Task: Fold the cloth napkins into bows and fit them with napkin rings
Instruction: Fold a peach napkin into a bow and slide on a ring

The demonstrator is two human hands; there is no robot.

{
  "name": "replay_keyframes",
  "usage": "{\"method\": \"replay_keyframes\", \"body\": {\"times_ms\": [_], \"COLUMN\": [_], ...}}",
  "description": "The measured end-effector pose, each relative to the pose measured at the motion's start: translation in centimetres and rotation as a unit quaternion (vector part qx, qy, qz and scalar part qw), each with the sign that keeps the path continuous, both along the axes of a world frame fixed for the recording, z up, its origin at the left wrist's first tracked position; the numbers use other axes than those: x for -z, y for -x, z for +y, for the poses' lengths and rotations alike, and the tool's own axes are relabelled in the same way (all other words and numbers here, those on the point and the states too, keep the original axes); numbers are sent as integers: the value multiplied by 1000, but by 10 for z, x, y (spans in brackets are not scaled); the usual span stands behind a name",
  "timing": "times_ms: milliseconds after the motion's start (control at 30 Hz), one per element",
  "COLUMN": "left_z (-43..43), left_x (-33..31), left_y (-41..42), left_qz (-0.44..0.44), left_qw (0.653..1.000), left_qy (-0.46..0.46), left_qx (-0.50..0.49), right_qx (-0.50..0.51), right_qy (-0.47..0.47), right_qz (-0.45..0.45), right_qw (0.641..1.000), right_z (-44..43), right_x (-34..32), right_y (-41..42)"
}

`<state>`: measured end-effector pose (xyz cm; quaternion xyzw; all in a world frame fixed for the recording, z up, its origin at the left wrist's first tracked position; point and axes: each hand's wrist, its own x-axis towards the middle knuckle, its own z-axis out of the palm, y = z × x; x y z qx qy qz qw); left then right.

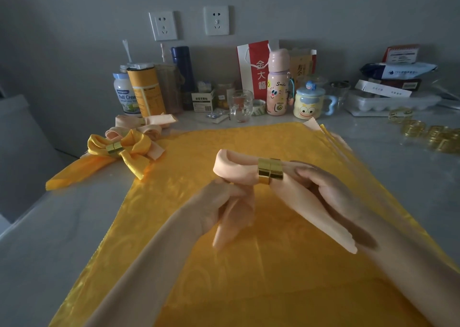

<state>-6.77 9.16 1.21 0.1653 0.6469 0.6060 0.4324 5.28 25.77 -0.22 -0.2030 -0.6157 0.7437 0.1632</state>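
Head view: left hand (224, 202) pinches the peach napkin (236, 170) below its loop, right hand (331, 195) grips the other side (fingers curled round cloth); the gold ring (270, 171) sits between them, napkin's long axis running left-right above the surface (74, 227).

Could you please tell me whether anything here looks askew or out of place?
Nothing is spilled or damaged. The peach napkin looks lopsided: only one loop shows beside the gold napkin ring, the other side hidden in the right hand, unlike the finished yellow bow.
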Motion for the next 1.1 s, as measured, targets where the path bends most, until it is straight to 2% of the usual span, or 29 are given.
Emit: {"method": "replay_keyframes", "body": {"times_ms": [67, 167, 300, 367, 500, 567, 633, 767, 833, 933, 1100], "left_z": [2, 7, 9, 13, 16, 13, 12, 12, 11, 8, 8], "left_x": [-1, 5, 6, 8, 9, 7, 9, 11, 11, 9, 5], "left_y": [-3, -9, -24, -26, -23, -25, -28, -28, -25, -19, -19], "left_qz": [-9, 40, 88, 66, -48, -93, -100, -92, -94, -85, -66], "left_qw": [1000, 997, 990, 990, 989, 985, 986, 990, 990, 988, 992], "left_qy": [-25, -61, -31, -60, -136, -146, -132, -109, -107, -127, -103], "left_qx": [8, 22, 105, 113, 15, -13, -23, -17, 0, 18, 39], "right_qx": [1, 32, 59, 63, 20, 7, 5, -7, -26, -59, -60], "right_qy": [-10, -28, -135, -133, -76, -113, -153, -170, -136, -16, 51], "right_qz": [20, 26, -39, -41, 23, 23, 15, 5, -6, -16, -35], "right_qw": [1000, 999, 988, 988, 997, 993, 988, 985, 990, 998, 996], "right_z": [-3, -6, 0, 0, -12, -18, -20, -18, -14, -7, -5], "right_x": [0, -2, -6, -9, -10, -8, -5, -6, -11, -21, -28], "right_y": [-1, -3, -6, -8, -7, -6, -5, -6, -9, -13, -14]}}
